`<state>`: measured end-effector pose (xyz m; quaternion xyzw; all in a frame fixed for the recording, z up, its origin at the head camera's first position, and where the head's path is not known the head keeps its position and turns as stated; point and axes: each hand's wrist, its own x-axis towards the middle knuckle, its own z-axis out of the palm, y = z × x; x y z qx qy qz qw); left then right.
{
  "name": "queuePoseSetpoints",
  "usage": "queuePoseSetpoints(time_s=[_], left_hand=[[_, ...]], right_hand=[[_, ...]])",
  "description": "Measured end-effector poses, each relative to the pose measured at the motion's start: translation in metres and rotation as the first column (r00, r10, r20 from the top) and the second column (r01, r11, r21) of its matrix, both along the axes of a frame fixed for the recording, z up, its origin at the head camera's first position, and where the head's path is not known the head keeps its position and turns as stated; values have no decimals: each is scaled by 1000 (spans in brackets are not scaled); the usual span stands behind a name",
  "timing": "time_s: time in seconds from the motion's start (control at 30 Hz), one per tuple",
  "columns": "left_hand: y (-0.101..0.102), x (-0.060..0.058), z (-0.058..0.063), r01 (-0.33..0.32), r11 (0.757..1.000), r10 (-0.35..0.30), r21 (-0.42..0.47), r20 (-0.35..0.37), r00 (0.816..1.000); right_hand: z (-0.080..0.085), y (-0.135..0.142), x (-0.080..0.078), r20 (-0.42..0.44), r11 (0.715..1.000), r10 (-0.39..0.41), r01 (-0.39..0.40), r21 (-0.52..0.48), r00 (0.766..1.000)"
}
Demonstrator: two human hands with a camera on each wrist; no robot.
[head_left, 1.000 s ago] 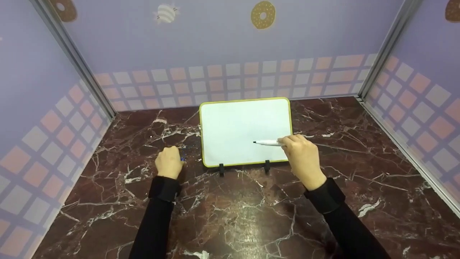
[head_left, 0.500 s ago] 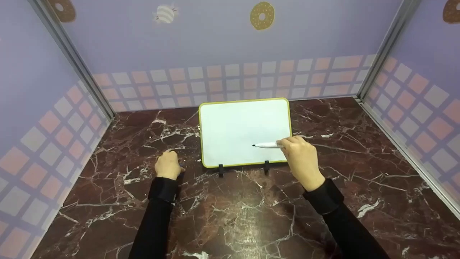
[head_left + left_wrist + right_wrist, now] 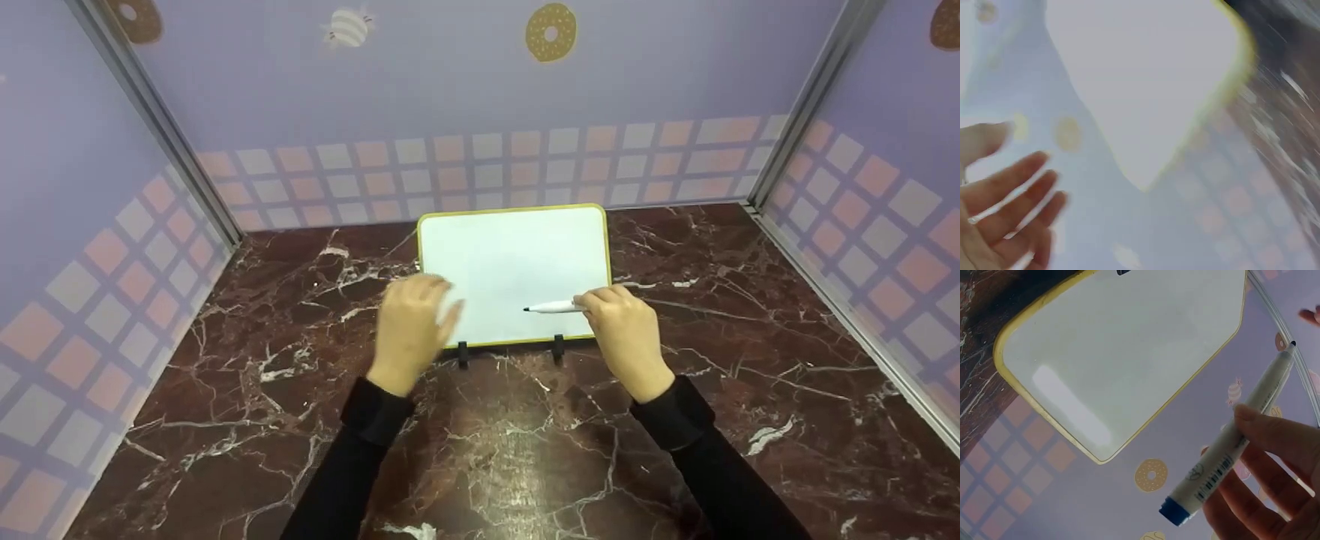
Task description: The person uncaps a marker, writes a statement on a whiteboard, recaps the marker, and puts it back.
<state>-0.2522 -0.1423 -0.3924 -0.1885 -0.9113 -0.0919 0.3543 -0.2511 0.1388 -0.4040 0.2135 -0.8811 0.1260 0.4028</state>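
Observation:
My right hand (image 3: 626,337) pinches a white marker (image 3: 553,307) between thumb and fingers, its dark tip bare and pointing left. In the right wrist view, the marker (image 3: 1224,444) shows a blue end and a barcode on its barrel. Behind it a small whiteboard (image 3: 510,262) with a yellow rim stands propped up. The left hand (image 3: 411,330) is blurred and raised in front of the board's lower left corner. From the left wrist view, that hand (image 3: 1013,208) has its fingers spread and loosely bent, with nothing between them.
Two black feet, one at the left (image 3: 463,354) and one at the right (image 3: 558,347), hold the whiteboard's lower edge. The dark red marbled table (image 3: 480,435) is bounded by lilac walls (image 3: 450,82) at the back and both sides.
My left hand has come up from the table and moved right to the board; a small blue spot beside it no longer shows. The marker has dipped slightly in the right hand.

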Motion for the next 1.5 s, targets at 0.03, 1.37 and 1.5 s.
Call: queuePoseSetpoints(time_s=[0.03, 1.37, 1.5], left_hand=[[9, 3, 0, 52, 998, -54, -40, -28, 998], [56, 12, -37, 408, 869, -409, 281, -60, 911], [59, 13, -41, 402, 881, -402, 249, -53, 914]], right_hand=[[-1, -1, 0, -15, 1000, 1, -1, 4, 1000], [-27, 3, -16, 304, 355, 885, -89, -931, 352], [-36, -8, -13, 210, 241, 924, -63, -968, 320]])
